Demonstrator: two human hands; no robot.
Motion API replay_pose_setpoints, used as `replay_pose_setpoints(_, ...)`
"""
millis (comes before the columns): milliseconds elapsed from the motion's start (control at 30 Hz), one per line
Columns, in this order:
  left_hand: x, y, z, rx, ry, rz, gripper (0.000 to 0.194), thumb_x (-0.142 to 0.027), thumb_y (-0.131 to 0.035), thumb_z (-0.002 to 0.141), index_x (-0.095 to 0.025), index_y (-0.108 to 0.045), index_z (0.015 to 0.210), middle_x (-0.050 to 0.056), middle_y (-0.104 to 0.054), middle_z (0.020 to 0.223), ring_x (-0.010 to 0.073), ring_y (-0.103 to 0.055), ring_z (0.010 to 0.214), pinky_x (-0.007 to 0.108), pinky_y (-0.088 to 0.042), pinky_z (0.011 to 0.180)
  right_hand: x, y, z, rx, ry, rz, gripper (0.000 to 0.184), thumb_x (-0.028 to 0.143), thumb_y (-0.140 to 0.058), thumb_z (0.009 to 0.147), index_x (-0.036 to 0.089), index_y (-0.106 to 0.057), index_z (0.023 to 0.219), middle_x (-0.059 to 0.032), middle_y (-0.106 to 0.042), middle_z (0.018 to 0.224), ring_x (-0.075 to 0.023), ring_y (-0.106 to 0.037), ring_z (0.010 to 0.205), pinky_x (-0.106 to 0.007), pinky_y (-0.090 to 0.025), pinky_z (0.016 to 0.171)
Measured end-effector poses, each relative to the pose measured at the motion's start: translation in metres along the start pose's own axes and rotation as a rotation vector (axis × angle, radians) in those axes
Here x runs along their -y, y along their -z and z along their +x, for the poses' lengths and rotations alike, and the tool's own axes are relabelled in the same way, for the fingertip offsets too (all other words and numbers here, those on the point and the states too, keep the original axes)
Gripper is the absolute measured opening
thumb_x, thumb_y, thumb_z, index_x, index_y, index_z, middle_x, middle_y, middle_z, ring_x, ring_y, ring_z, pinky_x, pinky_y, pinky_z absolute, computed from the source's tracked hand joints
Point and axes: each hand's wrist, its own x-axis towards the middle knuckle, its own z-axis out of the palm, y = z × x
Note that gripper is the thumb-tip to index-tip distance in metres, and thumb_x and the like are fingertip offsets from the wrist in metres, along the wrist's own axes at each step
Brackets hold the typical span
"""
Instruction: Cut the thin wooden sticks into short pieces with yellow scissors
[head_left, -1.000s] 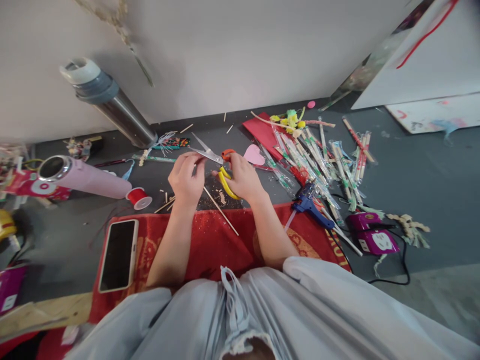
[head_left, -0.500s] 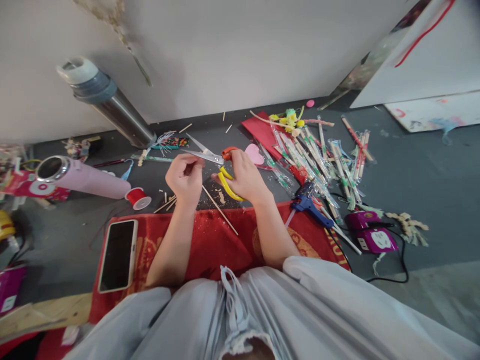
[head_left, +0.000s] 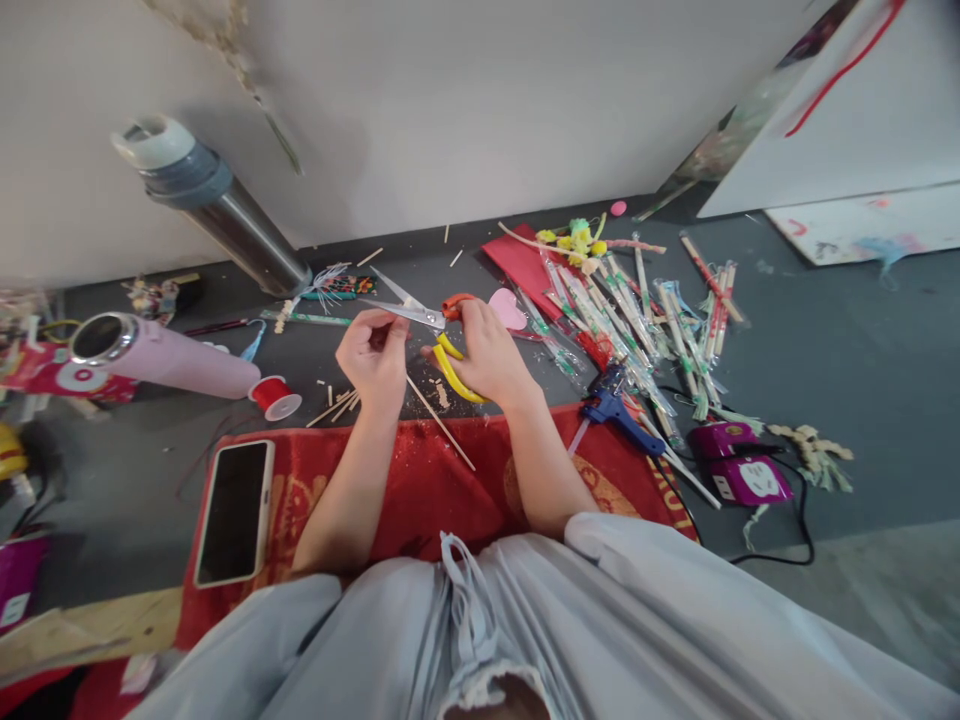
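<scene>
My right hand is closed around the orange and yellow handles of a pair of scissors. Its metal blades stand apart, pointing left, and the lower blade passes by the fingertips of my left hand. That hand is pinched, thumb against fingers; whatever lies between them is too small to make out. Below, a thin wooden stick runs from beside the left hand down over the red towel. Short cut bits of stick and crumbs are scattered under the hands.
To the left are a pink bottle, a red thread spool, a phone and a steel flask. Wrapped sticks, a blue glue gun and a purple power socket with a cord lie right.
My left hand has shifted very slightly to the right. The scissors stay spread at about the same angle, and my right hand has barely moved.
</scene>
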Motion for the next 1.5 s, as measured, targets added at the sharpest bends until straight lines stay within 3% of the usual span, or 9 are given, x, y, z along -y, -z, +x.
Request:
replay_pose_setpoints(433, 0.001, -0.004, 0.001, 0.032, 0.132, -0.125, 0.042, -0.057, -0.072, 0.07, -0.021, -0.053, 0.071, -0.005, -0.053, 0.057, 0.0071, -0.053, 0.045, 0.019, -0.036, 0.039, -0.005, 0.002, -0.003, 0.037, 0.031, 0.082, 0.059, 0.066, -0.053, 0.081, 0.016, -0.047, 0.112, -0.0161, -0.056, 0.115, -0.0273, -0.053, 0.107, -0.045, -0.044, 0.097)
replay_pose_setpoints(867, 0.007, 0.004, 0.006, 0.142, 0.104, 0.009, 0.037, -0.057, -0.068, 0.076, -0.02, -0.061, 0.075, -0.003, -0.059, 0.06, 0.0088, -0.059, 0.05, 0.019, -0.042, 0.042, -0.007, 0.004, -0.004, 0.018, -0.005, 0.045, 0.061, 0.068, -0.052, 0.081, 0.016, -0.049, 0.113, -0.0162, -0.058, 0.113, -0.0283, -0.054, 0.109, -0.045, -0.043, 0.098)
replay_pose_setpoints(1367, 0.005, 0.006, 0.009, 0.167, 0.035, 0.074, 0.027, -0.046, -0.068, 0.078, -0.02, -0.063, 0.078, 0.0, -0.067, 0.075, 0.0079, -0.059, 0.052, 0.02, -0.046, 0.045, -0.008, 0.003, -0.005, 0.072, -0.033, 0.032, 0.058, 0.063, -0.056, 0.082, 0.015, -0.051, 0.115, -0.0159, -0.06, 0.113, -0.0282, -0.055, 0.107, -0.045, -0.044, 0.095)
replay_pose_setpoints(1500, 0.005, 0.011, 0.01, 0.246, -0.071, 0.2, 0.016, -0.035, -0.062, 0.083, -0.019, -0.065, 0.079, 0.001, -0.067, 0.077, 0.0101, -0.063, 0.064, 0.021, -0.05, 0.056, -0.012, 0.001, -0.005, 0.104, -0.06, 0.007, 0.059, 0.065, -0.054, 0.083, 0.014, -0.053, 0.113, -0.0161, -0.061, 0.109, -0.0284, -0.057, 0.105, -0.046, -0.045, 0.095)
